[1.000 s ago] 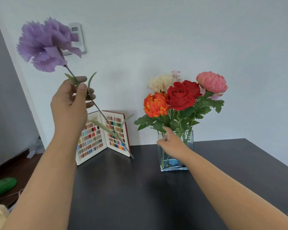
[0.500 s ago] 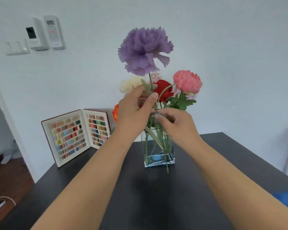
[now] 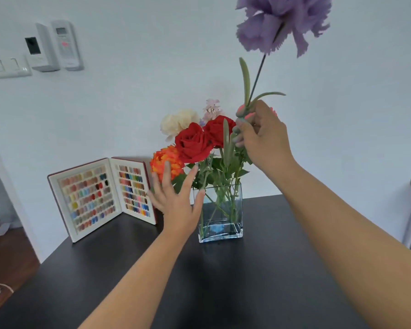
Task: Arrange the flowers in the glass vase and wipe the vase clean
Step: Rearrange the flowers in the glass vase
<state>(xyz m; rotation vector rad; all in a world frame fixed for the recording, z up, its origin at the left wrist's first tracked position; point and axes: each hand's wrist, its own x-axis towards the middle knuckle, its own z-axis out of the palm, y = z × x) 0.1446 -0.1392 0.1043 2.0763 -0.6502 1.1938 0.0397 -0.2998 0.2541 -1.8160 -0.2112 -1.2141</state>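
Note:
A square glass vase stands on the black table and holds red roses, a cream flower, an orange flower and a small pale pink sprig. My right hand grips the stem of a purple flower above the bouquet; its lower stem runs down among the leaves. A pink flower sits mostly hidden behind that hand. My left hand is spread with fingers apart, against the vase's left side and the orange flower.
An open book of colour samples stands upright on the table left of the vase, close to my left hand. White wall units and a switch hang at the upper left. Wooden floor shows beyond the table's left edge.
The purple flower passed from my left hand to my right, which lifted it up and to the right. My left hand let go and dropped to the vase's left side, fingers spread.

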